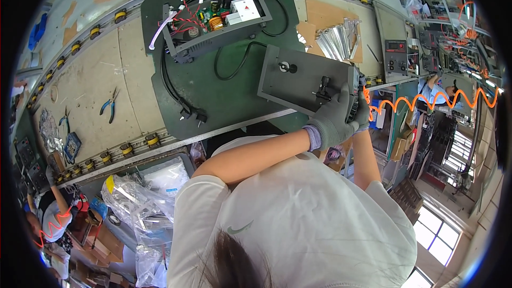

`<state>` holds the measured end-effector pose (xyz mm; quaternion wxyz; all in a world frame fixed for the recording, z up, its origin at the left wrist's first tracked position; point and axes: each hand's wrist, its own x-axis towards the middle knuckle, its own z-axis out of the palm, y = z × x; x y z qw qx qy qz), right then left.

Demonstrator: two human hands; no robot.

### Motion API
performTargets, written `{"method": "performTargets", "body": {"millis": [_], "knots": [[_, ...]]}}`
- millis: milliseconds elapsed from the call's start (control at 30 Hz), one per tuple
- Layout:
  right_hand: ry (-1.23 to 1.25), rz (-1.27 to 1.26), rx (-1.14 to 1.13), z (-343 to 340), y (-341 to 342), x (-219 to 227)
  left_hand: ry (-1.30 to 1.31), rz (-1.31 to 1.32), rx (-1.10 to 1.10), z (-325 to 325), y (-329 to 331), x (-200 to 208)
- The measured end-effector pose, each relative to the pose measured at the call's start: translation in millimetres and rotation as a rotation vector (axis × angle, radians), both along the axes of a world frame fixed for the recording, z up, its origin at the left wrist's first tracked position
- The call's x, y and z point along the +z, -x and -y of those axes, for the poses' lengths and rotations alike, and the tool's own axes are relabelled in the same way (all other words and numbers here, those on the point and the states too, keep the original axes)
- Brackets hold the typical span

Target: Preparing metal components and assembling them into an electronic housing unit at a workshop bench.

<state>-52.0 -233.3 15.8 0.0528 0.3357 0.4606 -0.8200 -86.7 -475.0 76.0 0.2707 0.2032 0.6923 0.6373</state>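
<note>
Nearest us, our grey-gloved left hand [333, 120] crosses to the near right corner of a dark grey, box-shaped, metal-looking housing [304, 73], its fingers closed on the right end. Our grey-gloved right hand [364, 111] is about as near, at the outside of that same end; its fingers are partly hidden, so we cannot tell whether they grip. From both hands the housing's long axis runs leftward and slightly away, over the right part of the dark green, flat surface [197, 96]. Farther off, to the left and apart from our fingers, stands a dark grey, open-topped chassis [221, 36].
</note>
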Motion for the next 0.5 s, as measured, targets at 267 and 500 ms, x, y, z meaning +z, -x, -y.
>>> {"method": "performTargets", "body": {"millis": [267,500], "knots": [[0.047,-0.068,-0.004,12.3,-3.3,2.3,-0.005,0.108,-0.054,12.4,-1.9,13.1],[-0.778,-0.15,0.269,100.4,18.8,96.6,-0.363,0.198,0.344,93.0,0.7,-9.6]]}}
